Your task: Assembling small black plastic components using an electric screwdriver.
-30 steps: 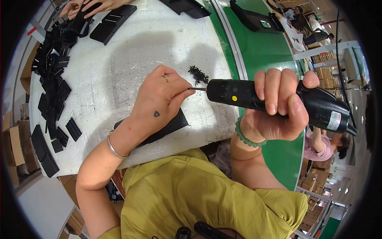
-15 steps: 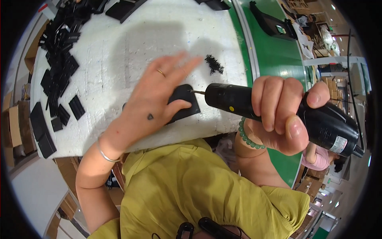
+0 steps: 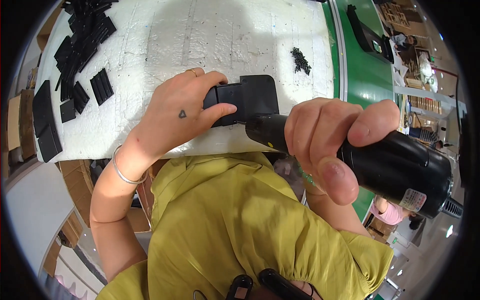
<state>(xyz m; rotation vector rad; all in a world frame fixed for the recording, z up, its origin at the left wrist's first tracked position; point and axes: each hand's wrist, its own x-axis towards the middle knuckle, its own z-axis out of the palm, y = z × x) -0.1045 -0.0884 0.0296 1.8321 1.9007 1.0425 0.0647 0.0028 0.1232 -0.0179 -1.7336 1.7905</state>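
My right hand (image 3: 340,140) is wrapped round a black electric screwdriver (image 3: 400,167), which lies nearly level and points left. Its bit (image 3: 240,122) meets the near edge of a flat black plastic part (image 3: 260,95); whether a screw sits under the tip I cannot make out. My left hand (image 3: 180,105) is closed on the left end of that part, thumb on top, pressing it against the white work surface (image 3: 200,40). The fingers beneath are partly hidden. Beyond the part, to the right, lies a small heap of black screws (image 3: 301,61).
A long pile of black plastic pieces (image 3: 82,50) runs along the left side, with a ribbed piece (image 3: 102,86) and a larger flat panel (image 3: 46,121) near it. Right of the work surface, a green bench (image 3: 362,75) carries a long black part (image 3: 367,35). Cardboard boxes (image 3: 20,120) stand at far left.
My left hand, blurred with spread fingers before, has closed on the black plastic part. The part has turned, and the screwdriver bit has moved to its near edge. The whole view has shifted.
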